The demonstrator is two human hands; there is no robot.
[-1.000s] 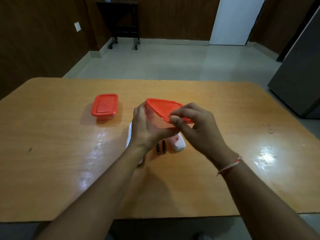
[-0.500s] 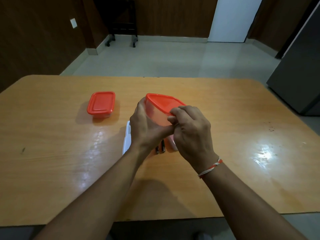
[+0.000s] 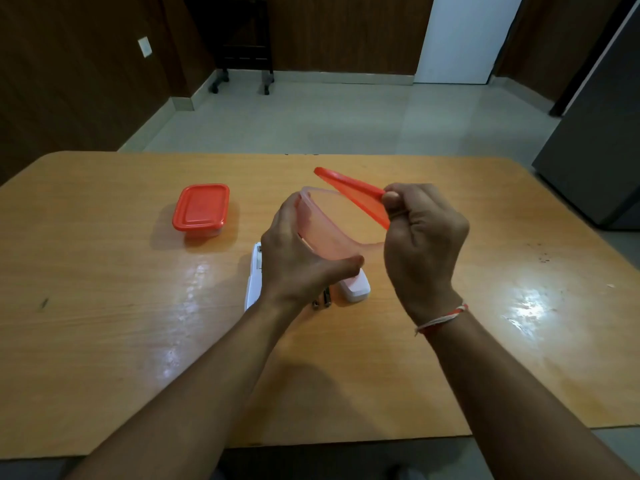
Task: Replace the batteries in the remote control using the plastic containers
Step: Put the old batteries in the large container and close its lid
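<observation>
We see an orange-tan wooden table (image 3: 104, 341) with fine grain and white glare patches. A red lid (image 3: 353, 195) is lifted off a clear, pink-tinted container (image 3: 329, 233). A second container (image 3: 201, 211) wears a matching red lid. The remote control (image 3: 254, 278) and its loose cover (image 3: 355, 287) are white; the batteries (image 3: 322, 301) are dark. A red-and-white thread bracelet (image 3: 443, 318) circles one wrist.

Red lid (image 3: 353, 195) in right hand (image 3: 424, 244), clear container (image 3: 325, 233) in left hand (image 3: 294, 268)
</observation>
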